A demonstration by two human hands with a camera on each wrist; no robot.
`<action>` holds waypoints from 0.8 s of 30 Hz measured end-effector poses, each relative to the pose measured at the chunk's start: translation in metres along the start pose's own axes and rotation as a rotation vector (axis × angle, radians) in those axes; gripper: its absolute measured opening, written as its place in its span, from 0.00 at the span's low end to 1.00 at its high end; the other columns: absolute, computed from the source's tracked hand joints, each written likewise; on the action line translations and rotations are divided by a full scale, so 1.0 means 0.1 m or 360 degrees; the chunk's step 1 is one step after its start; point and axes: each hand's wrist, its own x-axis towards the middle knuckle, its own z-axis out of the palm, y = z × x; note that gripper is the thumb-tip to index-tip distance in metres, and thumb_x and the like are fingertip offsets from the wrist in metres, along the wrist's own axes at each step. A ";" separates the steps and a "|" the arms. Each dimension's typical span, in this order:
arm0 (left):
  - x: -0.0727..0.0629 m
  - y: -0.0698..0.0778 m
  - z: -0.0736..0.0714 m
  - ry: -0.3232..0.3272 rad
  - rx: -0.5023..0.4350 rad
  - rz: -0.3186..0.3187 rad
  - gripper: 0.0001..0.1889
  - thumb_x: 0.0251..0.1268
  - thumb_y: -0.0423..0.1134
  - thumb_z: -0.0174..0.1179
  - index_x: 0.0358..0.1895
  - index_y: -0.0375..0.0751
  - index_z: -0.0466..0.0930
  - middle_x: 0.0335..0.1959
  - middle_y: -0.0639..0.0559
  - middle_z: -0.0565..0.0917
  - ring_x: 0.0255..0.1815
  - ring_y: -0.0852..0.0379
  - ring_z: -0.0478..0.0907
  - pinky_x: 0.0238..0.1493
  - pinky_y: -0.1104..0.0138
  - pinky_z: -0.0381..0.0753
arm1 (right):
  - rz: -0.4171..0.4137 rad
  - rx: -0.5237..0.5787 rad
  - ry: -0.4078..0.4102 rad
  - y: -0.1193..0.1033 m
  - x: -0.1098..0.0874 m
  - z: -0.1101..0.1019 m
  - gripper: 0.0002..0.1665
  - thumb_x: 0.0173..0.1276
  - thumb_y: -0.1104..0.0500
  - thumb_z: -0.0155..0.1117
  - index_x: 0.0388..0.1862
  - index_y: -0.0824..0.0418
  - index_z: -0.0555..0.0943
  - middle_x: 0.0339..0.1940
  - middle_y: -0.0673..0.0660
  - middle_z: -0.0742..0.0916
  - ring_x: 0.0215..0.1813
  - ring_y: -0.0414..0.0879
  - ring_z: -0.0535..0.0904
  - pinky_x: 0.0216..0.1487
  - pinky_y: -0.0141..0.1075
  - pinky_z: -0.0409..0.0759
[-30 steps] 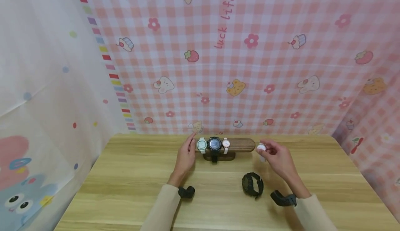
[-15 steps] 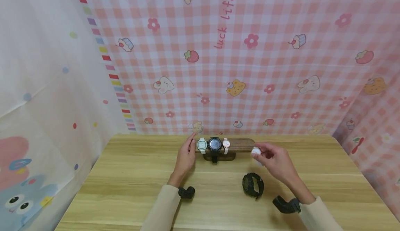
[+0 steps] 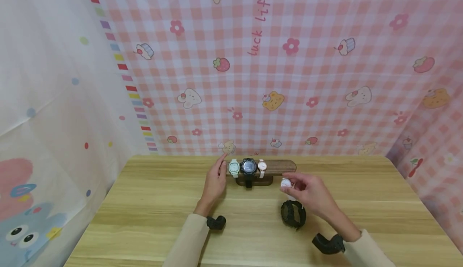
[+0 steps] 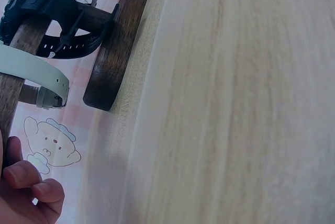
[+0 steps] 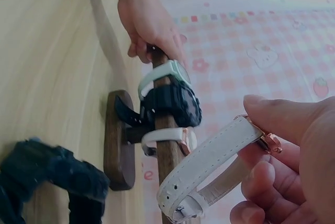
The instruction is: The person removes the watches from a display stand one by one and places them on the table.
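My right hand (image 3: 312, 192) pinches a white-strapped wristwatch (image 5: 205, 160) by its rose-gold case between thumb and fingers. Its buckled strap hangs in a loop, in front of the bar in the right wrist view. A dark wooden watch stand (image 3: 280, 167) stands near the table's back. Round its bar sit a mint-green square watch (image 3: 234, 168), a chunky black watch (image 3: 248, 166) and a small white watch with a rose-gold case (image 3: 262, 166). At the bar's left end, my left hand (image 3: 214, 184) grips the wood, fingers curled round it in the right wrist view.
Another black watch (image 3: 288, 214), its strap closed in a loop, lies on the wooden table (image 3: 155, 219) below my right hand. A pink checked cloth (image 3: 246, 78) hangs right behind the table. Black camera mounts sit on both wrists.
My right hand has carried the white watch leftward and nearer to me, from beyond the bar's right end to just in front of it. My left hand has stayed at the bar's end.
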 end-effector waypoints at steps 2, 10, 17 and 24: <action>0.00 0.00 0.00 0.0000 0.0001 -0.0001 0.21 0.82 0.43 0.43 0.71 0.44 0.70 0.23 0.54 0.67 0.23 0.59 0.65 0.30 0.65 0.68 | -0.0004 -0.0004 -0.0019 -0.01 0.00 0.04 0.18 0.58 0.62 0.76 0.47 0.65 0.86 0.22 0.44 0.80 0.22 0.33 0.70 0.23 0.30 0.72; 0.00 -0.01 0.00 -0.0005 -0.0007 0.0006 0.22 0.82 0.44 0.43 0.72 0.45 0.69 0.23 0.54 0.67 0.23 0.58 0.65 0.29 0.65 0.67 | -0.0042 -0.0007 -0.0084 -0.05 -0.02 0.20 0.19 0.59 0.58 0.76 0.47 0.66 0.86 0.27 0.46 0.85 0.23 0.31 0.70 0.23 0.29 0.72; 0.00 0.00 0.00 -0.0008 0.0000 -0.0017 0.22 0.82 0.45 0.43 0.72 0.45 0.69 0.24 0.53 0.67 0.25 0.58 0.66 0.31 0.65 0.69 | -0.0033 -0.0002 -0.0150 -0.07 -0.04 0.33 0.19 0.59 0.57 0.76 0.47 0.66 0.86 0.30 0.49 0.87 0.21 0.31 0.70 0.22 0.29 0.72; -0.01 0.02 -0.01 0.0003 -0.0005 -0.0034 0.22 0.82 0.45 0.44 0.71 0.46 0.70 0.24 0.53 0.67 0.25 0.59 0.66 0.32 0.64 0.69 | -0.0040 0.0027 -0.0240 -0.04 -0.06 0.47 0.19 0.59 0.60 0.76 0.47 0.68 0.86 0.30 0.50 0.87 0.25 0.33 0.75 0.25 0.29 0.76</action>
